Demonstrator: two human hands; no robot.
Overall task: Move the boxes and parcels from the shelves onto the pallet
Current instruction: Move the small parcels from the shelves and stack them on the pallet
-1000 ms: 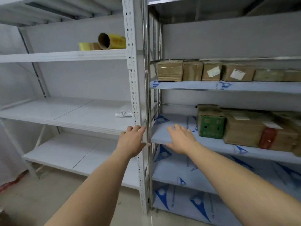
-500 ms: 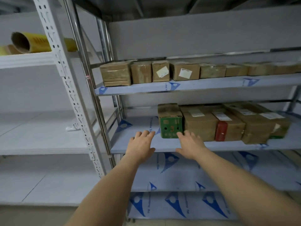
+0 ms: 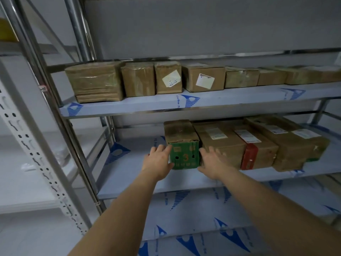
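Observation:
A box with a green front and brown taped top (image 3: 184, 156) stands at the left end of a row of cardboard boxes on the middle shelf (image 3: 140, 174). My left hand (image 3: 157, 160) reaches its left front corner with straight fingers. My right hand (image 3: 214, 162) lies open at its right front corner, in front of the brown box (image 3: 221, 143) beside it. Whether either hand touches the green box is unclear. A box with a red end (image 3: 258, 146) and a larger box (image 3: 289, 143) follow to the right. The pallet is out of view.
The upper shelf (image 3: 147, 106) carries a row of several taped brown parcels, two with white labels. Steel uprights (image 3: 60, 100) stand left of the rack, with a white perforated post (image 3: 35, 145) and white shelving beyond. Lower shelves wear blue-printed film.
The view has swung right and closer to the steel rack. Both hands moved forward from the shelf's front edge to the two sides of the green-fronted box.

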